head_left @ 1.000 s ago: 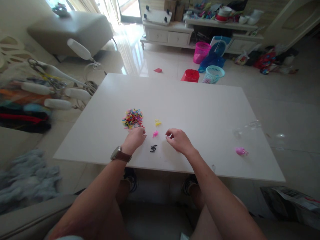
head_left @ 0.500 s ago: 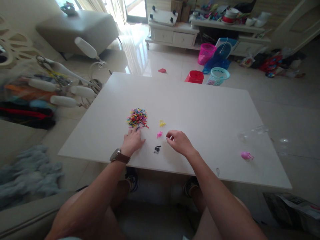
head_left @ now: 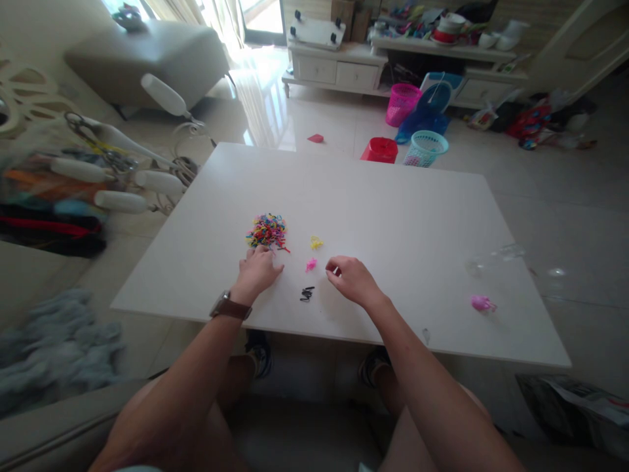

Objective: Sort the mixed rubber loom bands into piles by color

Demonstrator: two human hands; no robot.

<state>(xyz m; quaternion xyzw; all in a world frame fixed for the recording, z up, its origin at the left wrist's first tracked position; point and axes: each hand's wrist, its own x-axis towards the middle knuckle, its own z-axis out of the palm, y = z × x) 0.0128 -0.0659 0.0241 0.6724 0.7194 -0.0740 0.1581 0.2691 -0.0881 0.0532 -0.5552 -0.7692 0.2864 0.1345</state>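
Observation:
A heap of small multicoloured elastic bands (head_left: 268,229) lies on the white table. My left hand (head_left: 257,267), wearing a brown-strapped watch on its wrist, rests at the heap's near edge. Its fingertips touch the lowest bands, and the thumb sticks out to the side. To the right, my right hand (head_left: 348,275) hovers low over the table with thumb and fingers pinched; whatever is in the pinch is too small to see. Between the hands sit a little group of yellow bands (head_left: 316,242), a pink group (head_left: 311,265) and a black group (head_left: 306,294).
Toward the right of the white table (head_left: 393,216) lie a pink bundle (head_left: 482,303) and a clear plastic container (head_left: 496,259). A small clear item (head_left: 426,335) is near the front edge. Beyond the table stand a red bin (head_left: 382,150) and a light blue basket (head_left: 426,149).
My left hand has shifted slightly up and left, its fingers now further into the near edge of the heap. My right hand stays almost still in its pinch.

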